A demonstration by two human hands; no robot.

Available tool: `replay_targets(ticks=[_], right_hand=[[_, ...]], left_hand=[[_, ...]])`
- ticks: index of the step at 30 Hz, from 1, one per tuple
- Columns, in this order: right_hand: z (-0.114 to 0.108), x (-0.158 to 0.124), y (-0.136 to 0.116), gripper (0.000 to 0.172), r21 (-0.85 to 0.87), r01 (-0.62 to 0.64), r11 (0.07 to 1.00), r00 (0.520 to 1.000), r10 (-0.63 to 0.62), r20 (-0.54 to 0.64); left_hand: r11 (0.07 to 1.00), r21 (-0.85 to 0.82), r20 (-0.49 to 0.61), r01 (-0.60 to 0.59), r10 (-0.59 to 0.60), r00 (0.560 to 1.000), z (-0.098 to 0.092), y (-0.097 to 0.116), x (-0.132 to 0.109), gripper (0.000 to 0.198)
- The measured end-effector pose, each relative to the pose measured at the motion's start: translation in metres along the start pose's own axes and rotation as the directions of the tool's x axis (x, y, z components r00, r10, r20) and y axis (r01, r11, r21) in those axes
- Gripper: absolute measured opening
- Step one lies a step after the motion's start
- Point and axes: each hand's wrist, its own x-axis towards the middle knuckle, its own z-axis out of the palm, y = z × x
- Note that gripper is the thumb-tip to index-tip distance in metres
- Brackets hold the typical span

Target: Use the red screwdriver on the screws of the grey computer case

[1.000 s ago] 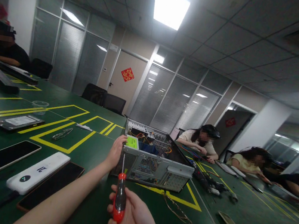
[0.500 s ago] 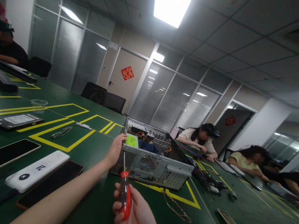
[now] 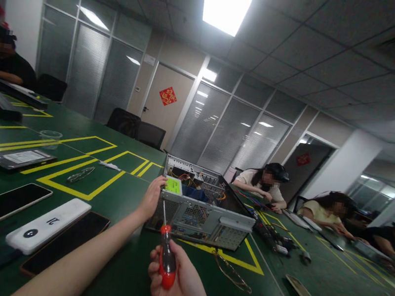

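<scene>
An opened computer case (image 3: 221, 222) lies on the green table, its rear panel facing me and wires showing inside. My left hand (image 3: 153, 196) grips the case's left rear corner, beside the power supply with a bright green label (image 3: 173, 185). In my right hand (image 3: 180, 278) is a red and black screwdriver (image 3: 167, 258), held by its handle between thumb and fingers. The screwdriver's shaft points up at the left part of the rear panel. Its tip is at the perforated grille there; whether it sits on a screw is too small to tell.
Left of my arm lie a hard drive (image 3: 19, 160), a white power bank (image 3: 48, 225), two phones and a clear plastic cup (image 3: 50, 138). Eyeglasses (image 3: 232, 272) rest before the case. Cables and parts (image 3: 280, 239) lie to its right, near people seated around the table.
The screwdriver handle has turned in my right hand and tilts slightly differently. My left hand stays on the case, which has not moved.
</scene>
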Motion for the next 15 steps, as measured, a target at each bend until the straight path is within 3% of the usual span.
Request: replay_targets(ticks=[6,11,15], right_hand=[[-0.0033,0.0026,0.0004,0.028,-0.116,-0.079,0.99,0.991,0.09,0.1],[-0.0029,0.0024,0.0021,0.021,-0.048,0.038,0.998,0.999,-0.04,-0.032],[0.0016,0.005,0.0065,0.027,-0.029,0.064,0.998,0.987,-0.067,-0.146]], left_hand=[[1.0,0.001,0.002,0.014,-0.014,1.0,0.0002,0.0011,0.0002,0.049],[1.0,0.014,-0.005,0.007,-0.007,1.0,0.0004,0.0009,0.0006,0.05],[1.0,0.015,0.009,0.016,-0.016,1.0,0.0001,0.0003,0.0007,0.051]])
